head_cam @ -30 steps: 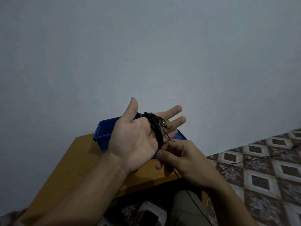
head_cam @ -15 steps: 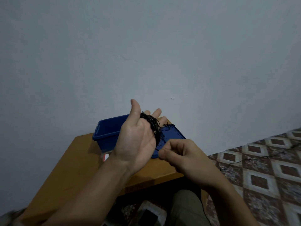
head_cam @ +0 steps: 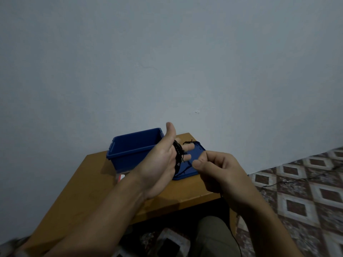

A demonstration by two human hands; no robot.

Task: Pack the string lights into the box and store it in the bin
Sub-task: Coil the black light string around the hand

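Left hand (head_cam: pixel 159 162): raised over the table, palm turned towards the right hand, thumb upright, fingers straight and slightly spread. String lights (head_cam: pixel 177 154): thin black wire wound in a tight bundle round the left hand's fingers, crossing the palm just below their base, with a few loose ends standing off near the fingertips. Right hand (head_cam: pixel 217 173): just beside the left hand but not touching it, fingers curled inward, thumb and forefinger pressed together on a loose strand of the string lights that runs back to the bundle. Bin (head_cam: pixel 132 147): blue plastic, open, upright on the far part of the table, behind the left hand. Lid (head_cam: pixel 186 172): blue, lying flat on the table just right of the bin, beneath the two hands. Small red and white item (head_cam: pixel 122 177): at the bin's near side, mostly hidden by the left forearm; cannot tell what it is. Table (head_cam: pixel 83 193): brown wood, set against a plain pale wall. Floor (head_cam: pixel 306 193): patterned diamond tiles to the right. Knee (head_cam: pixel 213 236): in olive cloth, below the table edge
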